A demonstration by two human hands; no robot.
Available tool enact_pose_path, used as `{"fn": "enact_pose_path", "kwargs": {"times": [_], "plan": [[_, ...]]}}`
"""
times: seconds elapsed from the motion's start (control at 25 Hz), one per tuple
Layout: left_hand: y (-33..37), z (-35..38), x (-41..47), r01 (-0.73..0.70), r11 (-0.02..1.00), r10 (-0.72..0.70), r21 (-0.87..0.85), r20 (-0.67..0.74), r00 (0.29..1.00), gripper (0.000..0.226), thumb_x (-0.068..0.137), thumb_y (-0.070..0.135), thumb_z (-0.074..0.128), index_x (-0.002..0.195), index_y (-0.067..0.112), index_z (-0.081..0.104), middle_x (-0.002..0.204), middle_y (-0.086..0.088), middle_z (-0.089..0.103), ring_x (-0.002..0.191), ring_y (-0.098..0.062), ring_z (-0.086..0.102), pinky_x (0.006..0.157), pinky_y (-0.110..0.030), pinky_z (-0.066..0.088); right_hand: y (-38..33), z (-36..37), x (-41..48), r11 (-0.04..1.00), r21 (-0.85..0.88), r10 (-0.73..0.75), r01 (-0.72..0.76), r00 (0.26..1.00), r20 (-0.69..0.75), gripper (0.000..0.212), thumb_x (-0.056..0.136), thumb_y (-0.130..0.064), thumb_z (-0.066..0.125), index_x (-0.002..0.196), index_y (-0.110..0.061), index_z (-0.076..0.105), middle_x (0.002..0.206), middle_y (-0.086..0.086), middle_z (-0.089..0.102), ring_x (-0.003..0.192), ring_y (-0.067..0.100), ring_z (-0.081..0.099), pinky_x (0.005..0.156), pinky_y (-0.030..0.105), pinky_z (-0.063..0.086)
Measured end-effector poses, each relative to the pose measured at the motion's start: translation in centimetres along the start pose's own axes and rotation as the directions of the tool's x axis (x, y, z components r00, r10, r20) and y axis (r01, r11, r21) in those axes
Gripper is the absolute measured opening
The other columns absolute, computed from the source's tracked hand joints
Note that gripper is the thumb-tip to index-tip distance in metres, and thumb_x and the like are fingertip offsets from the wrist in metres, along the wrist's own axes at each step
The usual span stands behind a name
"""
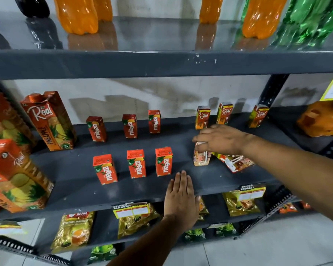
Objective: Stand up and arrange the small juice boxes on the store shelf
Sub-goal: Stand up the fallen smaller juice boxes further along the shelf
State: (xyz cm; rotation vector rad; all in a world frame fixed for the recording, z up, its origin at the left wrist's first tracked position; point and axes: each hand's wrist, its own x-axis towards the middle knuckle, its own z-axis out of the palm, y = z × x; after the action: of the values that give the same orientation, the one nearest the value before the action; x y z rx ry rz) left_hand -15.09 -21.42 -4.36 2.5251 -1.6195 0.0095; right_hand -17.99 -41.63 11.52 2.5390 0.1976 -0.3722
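On the dark grey shelf (181,135) small red Maaza juice boxes stand upright in two rows of three, front row (136,163) and back row (129,126). Three small Real juice boxes (224,113) stand at the back right. My right hand (221,139) grips the top of an upright small juice box (201,159) at the front right. Beside it, to the right, another small box (236,162) lies on its side, partly hidden under my wrist. My left hand (181,198) rests flat on the shelf's front edge, fingers together, holding nothing.
Large Real pineapple cartons (48,120) crowd the shelf's left end. Orange and green soda bottles (77,14) stand on the shelf above. Snack packets (73,231) and price tags (131,209) hang below. An orange pack (321,120) sits on the neighbouring shelf to the right.
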Motion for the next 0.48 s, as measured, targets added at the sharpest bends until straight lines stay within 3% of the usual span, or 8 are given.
{"fn": "enact_pose_path", "kwargs": {"times": [0.08,0.2,0.28,0.36,0.48], "plan": [[0.1,0.0,0.0,0.001,1.0,-0.001,-0.02,0.008,1.0,0.068,0.097,0.045,0.014,0.147,0.003,-0.005,0.158,-0.015,-0.009,0.145,-0.028,-0.011,0.113,-0.04,-0.009,0.1,-0.4,0.2,0.998,0.061,0.02,-0.021,1.0,0.018,0.048,0.093,-0.02,0.055,0.138,-0.035,0.044,0.147,-0.003,0.043,0.132,0.025,0.039,0.1,0.044,0.041],[0.5,0.6,0.3,0.053,0.997,-0.054,-0.048,-0.026,0.998,0.069,0.096,0.048,0.015,0.147,0.003,0.003,0.159,-0.015,-0.001,0.146,-0.027,-0.003,0.114,-0.04,-0.005,0.8,-0.7,0.7,0.968,0.213,0.126,-0.134,0.991,0.048,0.059,0.081,-0.028,0.067,0.137,-0.031,0.048,0.135,0.001,0.057,0.122,0.026,0.051,0.094,0.041,0.047],[1.3,0.6,0.4,0.104,0.991,-0.107,-0.085,-0.034,0.994,0.069,0.094,0.049,0.02,0.144,0.001,0.026,0.155,-0.017,0.022,0.144,-0.028,0.018,0.114,-0.041,0.008,1.6,-1.0,0.8,0.9,0.355,0.227,-0.251,0.968,0.11,0.052,0.071,-0.048,0.069,0.118,-0.027,0.063,0.111,0.005,0.069,0.102,0.029,0.062,0.081,0.04,0.054],[1.6,0.5,0.4,0.168,0.977,-0.176,-0.129,-0.056,0.983,0.068,0.095,0.05,0.019,0.136,0.003,0.044,0.147,-0.015,0.041,0.138,-0.026,0.034,0.112,-0.042,0.017,1.4,-1.0,1.3,0.825,0.439,0.303,-0.356,0.934,0.189,0.048,0.068,-0.064,0.063,0.086,-0.019,0.064,0.082,0.004,0.066,0.078,0.027,0.063,0.064,0.035,0.054],[2.5,0.7,0.9,0.238,0.959,-0.26,-0.152,-0.144,0.955,0.072,0.094,0.051,0.006,0.139,0.006,0.04,0.15,-0.011,0.036,0.141,-0.023,0.028,0.112,-0.038,0.008,0.6,-0.3,1.6,0.776,0.455,0.396,-0.437,0.899,0.187,0.059,0.074,-0.077,0.049,0.063,-0.019,0.05,0.067,0.001,0.055,0.067,0.022,0.056,0.053,0.027,0.04]]}}
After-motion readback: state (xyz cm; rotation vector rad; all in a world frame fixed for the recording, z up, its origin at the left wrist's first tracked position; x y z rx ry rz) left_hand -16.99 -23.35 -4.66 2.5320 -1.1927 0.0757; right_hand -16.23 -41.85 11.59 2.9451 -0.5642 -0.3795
